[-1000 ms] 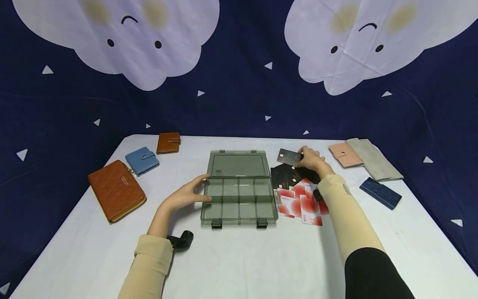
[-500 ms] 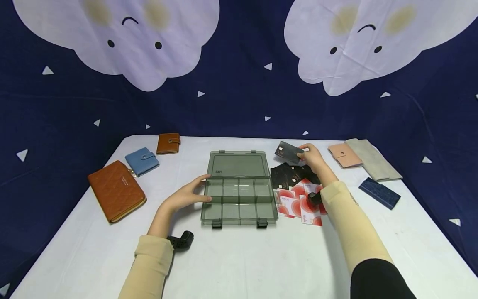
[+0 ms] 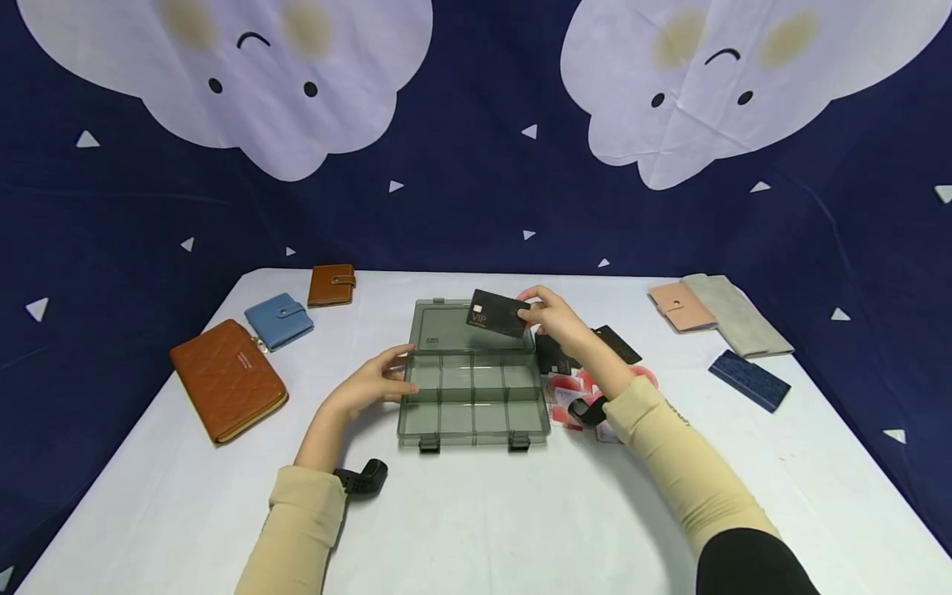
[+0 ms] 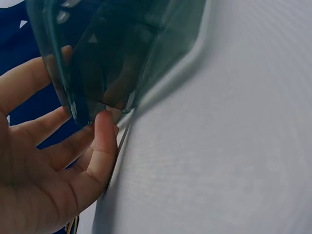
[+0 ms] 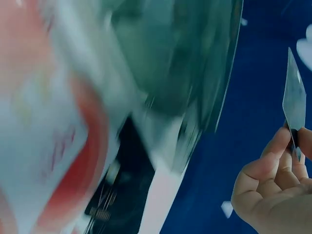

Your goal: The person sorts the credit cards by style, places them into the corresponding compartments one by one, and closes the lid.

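My right hand (image 3: 550, 318) pinches a black VIP card (image 3: 497, 313) by its right end. The card hangs over the raised lid part of a transparent grey-green compartment box (image 3: 473, 442); in the right wrist view the card (image 5: 295, 95) is seen nearly edge-on between thumb and fingers. At the box's left side, my left hand (image 3: 372, 383) rests thumb and fingertips against the wall, fingers spread. The left wrist view shows that hand (image 4: 53, 161) with the thumb at a corner of the box (image 4: 122, 48). Beneath my right forearm lie more black cards (image 3: 619, 345) and red-and-white cards (image 3: 567, 398), partly hidden.
On the left are a brown quilted wallet (image 3: 229, 380), a blue wallet (image 3: 278, 321) and a small brown wallet (image 3: 331, 285). Over on the right lie a pink wallet (image 3: 682, 307), a grey pouch (image 3: 738, 316) and a dark blue wallet (image 3: 749, 381). A navy cloth backdrop (image 3: 461, 223) rises behind the table.
My right hand has lifted the black card off the card pile and carried it left, over the box's lid. My left hand stays at the box's side.
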`<state>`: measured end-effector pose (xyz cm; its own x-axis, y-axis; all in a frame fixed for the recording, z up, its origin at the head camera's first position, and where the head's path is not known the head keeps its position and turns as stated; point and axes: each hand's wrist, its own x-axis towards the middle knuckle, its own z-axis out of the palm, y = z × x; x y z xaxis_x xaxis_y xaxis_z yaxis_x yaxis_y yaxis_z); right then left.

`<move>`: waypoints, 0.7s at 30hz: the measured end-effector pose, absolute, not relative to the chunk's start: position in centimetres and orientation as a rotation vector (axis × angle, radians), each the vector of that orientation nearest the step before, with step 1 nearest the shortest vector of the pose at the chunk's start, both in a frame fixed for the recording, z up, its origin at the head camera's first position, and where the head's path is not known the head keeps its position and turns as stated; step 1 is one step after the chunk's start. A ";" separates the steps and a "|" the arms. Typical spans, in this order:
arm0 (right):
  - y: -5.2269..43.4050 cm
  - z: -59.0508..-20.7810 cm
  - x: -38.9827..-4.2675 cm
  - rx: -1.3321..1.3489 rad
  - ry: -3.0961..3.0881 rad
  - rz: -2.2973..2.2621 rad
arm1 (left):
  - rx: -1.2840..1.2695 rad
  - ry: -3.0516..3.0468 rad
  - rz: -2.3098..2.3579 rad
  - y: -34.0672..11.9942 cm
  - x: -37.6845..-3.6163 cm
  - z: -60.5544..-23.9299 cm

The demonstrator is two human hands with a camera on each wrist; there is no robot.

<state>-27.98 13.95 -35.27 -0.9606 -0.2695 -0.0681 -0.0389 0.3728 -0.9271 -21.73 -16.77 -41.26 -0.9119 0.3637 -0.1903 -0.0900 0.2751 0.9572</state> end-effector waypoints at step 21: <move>7.8 -34.6 -26.2 -0.408 2.298 -1.314 | 0.204 2.119 1.694 -17.0 -21.8 -41.5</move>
